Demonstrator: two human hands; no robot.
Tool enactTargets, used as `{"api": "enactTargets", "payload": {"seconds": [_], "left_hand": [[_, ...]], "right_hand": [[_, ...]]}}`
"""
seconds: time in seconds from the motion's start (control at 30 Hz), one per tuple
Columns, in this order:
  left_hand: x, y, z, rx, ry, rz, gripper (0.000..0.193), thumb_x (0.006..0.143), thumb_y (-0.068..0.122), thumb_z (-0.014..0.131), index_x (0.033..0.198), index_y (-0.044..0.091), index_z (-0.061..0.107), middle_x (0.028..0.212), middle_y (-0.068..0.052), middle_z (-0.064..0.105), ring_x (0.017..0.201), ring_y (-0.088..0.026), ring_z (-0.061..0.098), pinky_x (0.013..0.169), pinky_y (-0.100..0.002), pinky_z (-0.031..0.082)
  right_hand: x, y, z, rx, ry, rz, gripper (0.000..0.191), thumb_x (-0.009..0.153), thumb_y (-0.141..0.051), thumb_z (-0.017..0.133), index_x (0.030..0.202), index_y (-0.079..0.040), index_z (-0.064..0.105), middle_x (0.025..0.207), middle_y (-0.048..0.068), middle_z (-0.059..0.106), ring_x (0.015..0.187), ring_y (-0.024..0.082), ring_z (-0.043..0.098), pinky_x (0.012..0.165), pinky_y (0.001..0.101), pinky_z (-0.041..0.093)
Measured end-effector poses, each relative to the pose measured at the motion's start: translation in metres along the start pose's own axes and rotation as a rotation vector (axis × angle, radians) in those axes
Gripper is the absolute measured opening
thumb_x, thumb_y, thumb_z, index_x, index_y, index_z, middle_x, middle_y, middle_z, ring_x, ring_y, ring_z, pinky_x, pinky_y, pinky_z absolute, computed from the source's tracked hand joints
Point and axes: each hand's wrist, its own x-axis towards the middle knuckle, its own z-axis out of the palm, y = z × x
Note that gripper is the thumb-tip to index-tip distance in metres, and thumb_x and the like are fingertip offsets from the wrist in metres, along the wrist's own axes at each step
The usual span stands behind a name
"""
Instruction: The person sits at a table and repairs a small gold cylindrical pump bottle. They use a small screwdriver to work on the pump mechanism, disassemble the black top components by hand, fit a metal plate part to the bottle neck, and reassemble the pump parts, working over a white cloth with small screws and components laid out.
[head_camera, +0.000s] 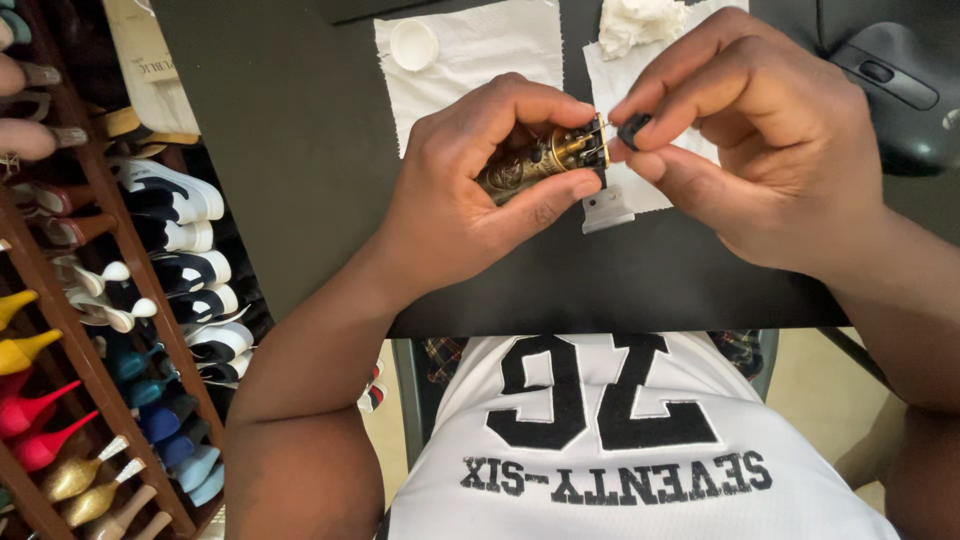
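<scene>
Far to my left I see a slanted wooden shoe rack (60, 330) crowded with coloured heels and dark-and-white sneakers, apart from the work. Moving onto the dark desk (290, 140), a round white plastic cap (413, 44) lies on a white paper towel (470, 60). My left hand (470, 190) is closed around a small brass-coloured metal cylinder with a mechanism at its end (545, 158), holding it above the desk edge, its worked end pointing right. Just below it a small flat grey metal piece (606, 210) lies on the desk, so I judge the thing is partly taken apart, with loose parts yet to be dealt with. The brass looks tarnished, its tip a brighter gold. My right hand (770, 150) pinches a small black piece (633, 128) between thumb and forefinger, right at the cylinder's tip. Beyond sit a crumpled white tissue (640, 22) and a dark computer mouse (890, 90).
</scene>
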Motion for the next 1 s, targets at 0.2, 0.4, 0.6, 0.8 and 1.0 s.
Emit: {"api": "enactTargets", "payload": {"seconds": [0.2,0.4,0.6,0.8,1.0], "left_hand": [[0.0021,0.0011,0.004,0.204,0.045,0.115,0.037,0.102,0.014,0.087,0.125,0.003,0.061,0.115,-0.006,0.069,0.1,-0.014,0.075,0.089,-0.024,0.063],[0.0022,0.0008,0.0049,0.256,0.057,0.135,0.04,0.101,0.017,0.089,0.127,0.004,0.06,0.115,-0.006,0.068,0.102,-0.016,0.076,0.09,-0.025,0.063],[0.0045,0.001,0.0031,0.338,0.071,0.197,0.039,0.1,0.017,0.09,0.122,0.005,0.06,0.112,-0.007,0.068,0.099,-0.02,0.074,0.085,-0.028,0.061],[0.0057,0.0042,0.004,0.385,0.082,0.24,0.04,0.099,0.018,0.09,0.122,0.005,0.059,0.111,-0.007,0.067,0.097,-0.022,0.072,0.082,-0.03,0.06],[0.0082,0.0072,0.0054,0.41,0.105,0.262,0.041,0.098,0.017,0.089,0.123,0.005,0.059,0.11,-0.008,0.066,0.094,-0.023,0.07,0.08,-0.032,0.058]], "right_hand": [[-0.0009,0.0067,-0.002,-0.132,-0.023,-0.099,0.026,0.09,0.008,0.076,0.101,0.0,0.054,0.12,0.014,0.059,0.107,0.017,0.062,0.092,0.0288,0.055],[-0.0019,0.0059,0.0016,-0.085,-0.002,-0.088,0.037,0.088,0.009,0.075,0.11,0.003,0.046,0.12,0.018,0.056,0.109,0.019,0.064,0.095,0.0315,0.057],[0.0041,0.0032,-0.0021,-0.181,-0.025,-0.153,0.037,0.086,0.009,0.076,0.111,0.007,0.048,0.118,0.022,0.058,0.108,0.024,0.067,0.098,0.0361,0.06],[0.0039,0.0,-0.0004,-0.133,0.023,-0.089,0.031,0.087,0.009,0.075,0.111,0.01,0.054,0.115,0.021,0.059,0.107,0.024,0.068,0.097,0.0348,0.062],[0.0028,0.0011,-0.0027,0.049,0.039,0.008,0.024,0.093,0.001,0.075,0.112,0.006,0.061,0.119,0.015,0.063,0.11,0.017,0.069,0.097,0.0274,0.061]]}}
